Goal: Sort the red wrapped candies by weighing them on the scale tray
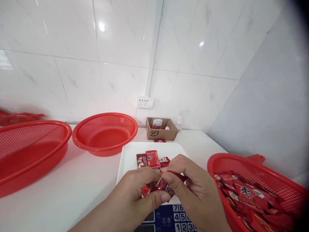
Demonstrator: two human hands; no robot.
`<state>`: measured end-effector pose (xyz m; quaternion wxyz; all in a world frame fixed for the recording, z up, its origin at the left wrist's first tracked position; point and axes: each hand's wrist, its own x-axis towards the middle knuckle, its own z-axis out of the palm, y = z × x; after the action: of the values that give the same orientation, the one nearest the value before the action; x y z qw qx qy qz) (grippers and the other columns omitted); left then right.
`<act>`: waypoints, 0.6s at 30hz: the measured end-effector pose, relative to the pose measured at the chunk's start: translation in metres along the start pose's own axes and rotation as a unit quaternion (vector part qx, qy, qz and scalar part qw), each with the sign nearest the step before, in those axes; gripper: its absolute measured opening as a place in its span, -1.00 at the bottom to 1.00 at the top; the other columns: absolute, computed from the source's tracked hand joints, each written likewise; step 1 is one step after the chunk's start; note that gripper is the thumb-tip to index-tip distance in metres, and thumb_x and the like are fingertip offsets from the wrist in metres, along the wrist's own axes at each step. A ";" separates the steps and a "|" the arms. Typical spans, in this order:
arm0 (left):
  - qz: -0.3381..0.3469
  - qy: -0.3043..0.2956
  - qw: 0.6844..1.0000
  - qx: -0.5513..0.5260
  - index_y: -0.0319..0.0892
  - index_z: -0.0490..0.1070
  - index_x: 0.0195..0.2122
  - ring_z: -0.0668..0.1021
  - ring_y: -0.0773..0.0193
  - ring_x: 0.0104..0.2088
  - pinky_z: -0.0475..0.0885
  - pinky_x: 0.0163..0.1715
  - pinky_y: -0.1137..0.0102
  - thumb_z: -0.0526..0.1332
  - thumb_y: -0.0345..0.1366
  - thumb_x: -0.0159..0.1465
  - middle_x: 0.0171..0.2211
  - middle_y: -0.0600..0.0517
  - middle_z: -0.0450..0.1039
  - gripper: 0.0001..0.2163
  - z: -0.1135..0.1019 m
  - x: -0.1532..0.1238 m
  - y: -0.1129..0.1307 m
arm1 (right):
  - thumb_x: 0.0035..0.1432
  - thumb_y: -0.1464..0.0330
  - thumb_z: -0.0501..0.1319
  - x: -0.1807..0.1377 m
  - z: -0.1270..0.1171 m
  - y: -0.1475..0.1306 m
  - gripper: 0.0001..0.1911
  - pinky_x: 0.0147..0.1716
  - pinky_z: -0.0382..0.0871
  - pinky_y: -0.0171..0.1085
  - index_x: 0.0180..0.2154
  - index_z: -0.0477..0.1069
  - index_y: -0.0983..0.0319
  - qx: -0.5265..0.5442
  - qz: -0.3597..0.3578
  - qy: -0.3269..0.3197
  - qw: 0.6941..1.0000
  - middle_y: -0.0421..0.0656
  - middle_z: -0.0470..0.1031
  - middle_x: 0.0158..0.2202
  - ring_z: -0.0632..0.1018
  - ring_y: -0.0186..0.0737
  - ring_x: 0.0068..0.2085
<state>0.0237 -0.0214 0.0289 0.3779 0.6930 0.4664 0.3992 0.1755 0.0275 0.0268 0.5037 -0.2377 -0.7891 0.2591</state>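
Both hands meet over the front of a white scale platform [130, 154]. My left hand [137, 193] and my right hand [193, 187] are both closed on a bunch of small red snack packets [163, 185] held between the fingers. Three more red packets [152, 159] lie flat on the platform just beyond my fingertips. The scale's blue keypad [172, 219] shows below my hands.
A red mesh basket [285, 183] full of red packets stands at the right. Two empty red mesh baskets sit at the left [14, 180] and middle back [105, 148]. A small cardboard box [161, 132] stands by the tiled wall, under a power socket [145, 102].
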 end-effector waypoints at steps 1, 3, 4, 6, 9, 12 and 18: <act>0.002 -0.005 1.000 0.005 -0.17 0.38 -0.41 0.40 0.32 -0.38 0.28 -0.39 0.47 0.15 -0.25 0.23 -0.41 0.07 0.40 -0.87 -0.001 0.000 0.000 | 0.15 0.38 0.18 -0.001 0.000 0.001 -0.84 -0.58 0.25 -0.44 -0.49 0.35 0.19 -0.004 -0.003 0.010 1.000 -0.30 0.36 -0.56 0.39 -0.43 -0.54; 0.011 -0.013 1.000 0.009 -0.18 0.35 -0.45 0.38 0.34 -0.39 0.26 -0.40 0.49 0.14 -0.24 0.25 -0.43 0.08 0.37 -0.83 -0.002 0.001 0.001 | 0.15 0.38 0.17 -0.002 -0.001 0.001 -0.85 -0.59 0.23 -0.44 -0.48 0.35 0.19 -0.013 -0.006 0.026 1.000 -0.30 0.34 -0.57 0.37 -0.43 -0.56; 0.018 -0.015 1.000 0.008 -0.19 0.34 -0.47 0.37 0.35 -0.39 0.26 -0.40 0.49 0.12 -0.23 0.25 -0.44 0.08 0.37 -0.81 -0.002 0.001 0.001 | 0.15 0.38 0.16 -0.002 -0.002 0.002 -0.85 -0.60 0.22 -0.44 -0.48 0.35 0.19 -0.017 -0.006 0.029 0.999 -0.30 0.34 -0.58 0.36 -0.43 -0.57; 0.030 -0.017 0.999 0.004 -0.19 0.32 -0.48 0.36 0.35 -0.40 0.25 -0.40 0.49 0.10 -0.20 0.27 -0.44 0.08 0.36 -0.77 -0.003 -0.001 0.001 | 0.16 0.36 0.15 -0.002 -0.003 0.002 -0.82 -0.62 0.20 -0.44 -0.49 0.34 0.19 -0.025 -0.001 0.027 0.999 -0.30 0.32 -0.60 0.34 -0.44 -0.59; 0.032 -0.005 0.999 -0.003 -0.20 0.32 -0.49 0.34 0.35 -0.44 0.22 -0.45 0.49 0.09 -0.13 0.26 -0.47 0.08 0.33 -0.72 -0.003 -0.004 0.000 | 0.17 0.32 0.14 0.000 -0.006 0.002 -0.75 -0.65 0.15 -0.45 -0.55 0.29 0.20 -0.043 0.008 0.027 0.999 -0.31 0.28 -0.64 0.30 -0.45 -0.61; 0.036 0.022 0.999 -0.026 -0.20 0.33 -0.48 0.33 0.36 -0.47 0.21 -0.48 0.49 0.09 -0.09 0.26 -0.50 0.08 0.32 -0.70 -0.004 -0.005 -0.001 | 0.17 0.27 0.13 0.001 -0.008 0.002 -0.68 -0.68 0.09 -0.46 -0.59 0.23 0.21 -0.048 0.025 0.030 0.998 -0.33 0.22 -0.69 0.24 -0.46 -0.64; 0.063 0.065 0.991 -0.098 -0.19 0.36 -0.47 0.34 0.40 -0.48 0.23 -0.48 0.51 0.12 -0.17 0.27 -0.52 0.11 0.33 -0.76 -0.005 -0.003 -0.002 | 0.15 0.18 0.14 -0.001 -0.009 -0.001 -0.64 -0.69 0.08 -0.45 -0.60 0.22 0.22 0.015 0.063 0.013 0.998 -0.32 0.24 -0.68 0.22 -0.46 -0.63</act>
<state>0.0176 -0.0231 0.0282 0.3867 0.6533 0.4040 0.5103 0.1837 0.0275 0.0296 0.5002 -0.2821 -0.7620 0.2992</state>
